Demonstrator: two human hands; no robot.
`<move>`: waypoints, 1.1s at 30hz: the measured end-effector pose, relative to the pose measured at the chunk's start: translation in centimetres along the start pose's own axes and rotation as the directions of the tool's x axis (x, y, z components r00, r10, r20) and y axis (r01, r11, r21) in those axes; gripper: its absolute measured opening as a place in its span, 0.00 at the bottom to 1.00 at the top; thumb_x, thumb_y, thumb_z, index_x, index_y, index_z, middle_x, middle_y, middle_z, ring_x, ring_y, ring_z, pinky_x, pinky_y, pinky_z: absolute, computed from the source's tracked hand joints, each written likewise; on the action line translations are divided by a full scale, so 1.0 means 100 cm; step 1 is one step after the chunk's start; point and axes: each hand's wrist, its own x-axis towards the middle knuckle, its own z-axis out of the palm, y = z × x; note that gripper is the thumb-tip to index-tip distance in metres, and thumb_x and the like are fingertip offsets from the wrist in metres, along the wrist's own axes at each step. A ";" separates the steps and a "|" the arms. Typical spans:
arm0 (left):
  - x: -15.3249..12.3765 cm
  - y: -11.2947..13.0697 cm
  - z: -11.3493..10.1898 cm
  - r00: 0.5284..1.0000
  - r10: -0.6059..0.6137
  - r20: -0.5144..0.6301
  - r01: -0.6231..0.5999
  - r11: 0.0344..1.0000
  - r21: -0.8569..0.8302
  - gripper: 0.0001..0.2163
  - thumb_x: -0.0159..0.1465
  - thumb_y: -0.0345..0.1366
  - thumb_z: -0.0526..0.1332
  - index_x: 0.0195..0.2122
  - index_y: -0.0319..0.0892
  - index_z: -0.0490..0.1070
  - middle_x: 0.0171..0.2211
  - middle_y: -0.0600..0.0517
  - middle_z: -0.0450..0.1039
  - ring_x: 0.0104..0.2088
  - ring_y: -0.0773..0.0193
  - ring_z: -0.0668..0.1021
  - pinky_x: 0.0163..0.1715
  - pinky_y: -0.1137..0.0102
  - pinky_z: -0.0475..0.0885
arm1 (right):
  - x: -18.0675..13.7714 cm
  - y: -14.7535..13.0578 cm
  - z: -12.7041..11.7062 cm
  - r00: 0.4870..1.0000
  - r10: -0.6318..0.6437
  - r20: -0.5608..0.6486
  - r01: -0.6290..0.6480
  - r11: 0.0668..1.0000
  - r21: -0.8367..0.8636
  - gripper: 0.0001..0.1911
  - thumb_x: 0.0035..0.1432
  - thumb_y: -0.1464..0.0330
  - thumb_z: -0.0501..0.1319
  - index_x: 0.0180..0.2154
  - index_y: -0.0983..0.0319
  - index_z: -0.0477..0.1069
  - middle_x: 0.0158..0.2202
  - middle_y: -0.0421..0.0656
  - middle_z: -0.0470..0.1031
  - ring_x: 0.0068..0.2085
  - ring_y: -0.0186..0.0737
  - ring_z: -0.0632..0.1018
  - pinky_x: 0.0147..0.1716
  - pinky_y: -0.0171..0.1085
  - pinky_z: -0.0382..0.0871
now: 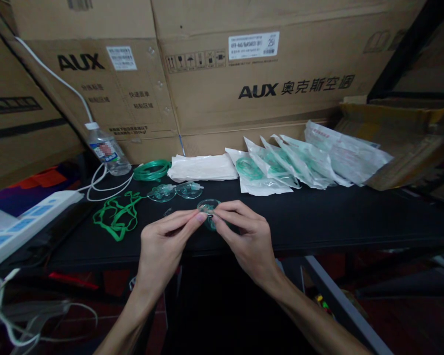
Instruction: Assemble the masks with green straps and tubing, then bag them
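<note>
Near the front edge of the black table (311,222), both hands pinch a small clear greenish oxygen mask (210,225). My left hand (165,239) grips it from the left with thumb and fingertips closed. From the right, the thumb and fingers of my right hand (247,234) pinch the same mask. A thin shiny strip, perhaps a metal nose clip, shows between the fingertips. Part of the mask is hidden by the fingers. Just behind lie two more clear masks (162,193), side by side. Green elastic straps (116,217) lie tangled to the left.
Coiled green tubing (152,170) and a stack of white packets (203,168) lie at the back. Several sealed packs (261,170) lean in a row beside an open carton (403,143). A plastic bottle (109,150) and a power strip (29,222) stand left.
</note>
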 end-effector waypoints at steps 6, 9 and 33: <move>-0.001 0.004 0.000 0.997 -0.081 0.013 0.081 0.996 -0.033 0.05 0.58 0.41 0.72 0.33 0.48 0.85 0.35 0.53 0.85 0.36 0.57 0.85 0.43 0.67 0.81 | -0.001 0.000 -0.002 1.000 0.012 0.007 -0.012 0.999 0.053 0.11 0.61 0.77 0.66 0.40 0.57 0.84 0.37 0.43 0.80 0.38 0.38 0.79 0.40 0.37 0.74; 0.001 0.002 -0.001 0.994 -0.113 0.017 0.113 0.992 -0.055 0.06 0.57 0.42 0.72 0.33 0.47 0.85 0.35 0.52 0.85 0.36 0.56 0.85 0.44 0.65 0.81 | -0.002 -0.004 -0.003 1.000 0.019 0.012 -0.020 0.998 0.065 0.13 0.61 0.77 0.66 0.41 0.55 0.84 0.38 0.42 0.80 0.38 0.37 0.79 0.40 0.36 0.74; 0.001 -0.001 -0.009 0.919 -0.367 0.143 0.379 0.923 -0.064 0.09 0.54 0.44 0.73 0.33 0.48 0.85 0.33 0.51 0.85 0.38 0.55 0.85 0.44 0.67 0.80 | 0.003 0.000 -0.017 0.970 0.118 0.213 -0.162 0.966 0.202 0.10 0.62 0.75 0.66 0.40 0.58 0.85 0.37 0.41 0.78 0.38 0.34 0.77 0.37 0.33 0.70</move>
